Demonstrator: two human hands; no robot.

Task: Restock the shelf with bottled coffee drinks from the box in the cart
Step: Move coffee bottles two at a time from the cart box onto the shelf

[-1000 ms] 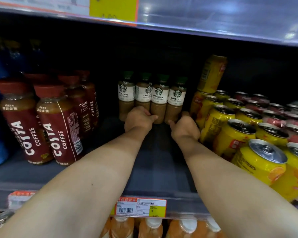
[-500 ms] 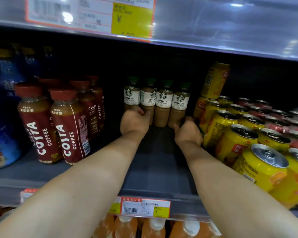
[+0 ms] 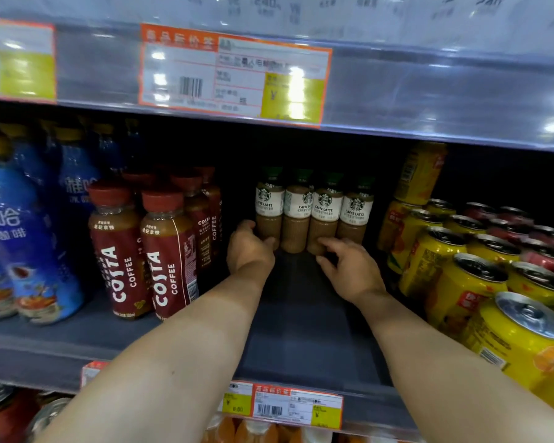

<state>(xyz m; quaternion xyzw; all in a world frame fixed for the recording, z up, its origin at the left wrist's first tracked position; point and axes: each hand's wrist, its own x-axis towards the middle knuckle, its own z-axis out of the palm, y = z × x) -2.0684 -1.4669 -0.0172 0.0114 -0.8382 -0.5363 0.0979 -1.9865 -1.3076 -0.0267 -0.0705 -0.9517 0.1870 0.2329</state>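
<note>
Coffee drinks: four small clear bottles of tan caffe latte [image 3: 314, 212] with white labels and dark green caps stand upright in a tight row, touching side to side, at the back of the dark grey shelf [image 3: 304, 330].
Your left hand: your left hand [image 3: 248, 249] is at the left end of that row, its thumb lying across the front of the leftmost bottle's base and the other fingers reaching round its outer side, where they pass out of sight, so it grips that bottle low down.
Your right hand: your right hand [image 3: 352, 266] sits in front of the two right-hand bottles, fingers [image 3: 328, 243] loosely curled, with the tips touching the base of the third bottle from the left; you cannot tell whether they actually pinch it.
Shelf floor: a bare strip of the shelf runs from the row forward to the front edge, between your forearms.
Left neighbours: brown Costa coffee bottles [image 3: 141, 251] with dark red labels and red caps stand in files beside the strip, and blue-wrapped bottles [image 3: 23, 238] stand further left.
Right neighbours: yellow drink cans [image 3: 480, 276] with silver tops fill the right side, red cans [image 3: 509, 219] behind them.
Price tags: an orange-bordered tag [image 3: 234, 75] hangs on the shelf rail above and another tag [image 3: 298, 407] on the front rail below your arms.
</note>
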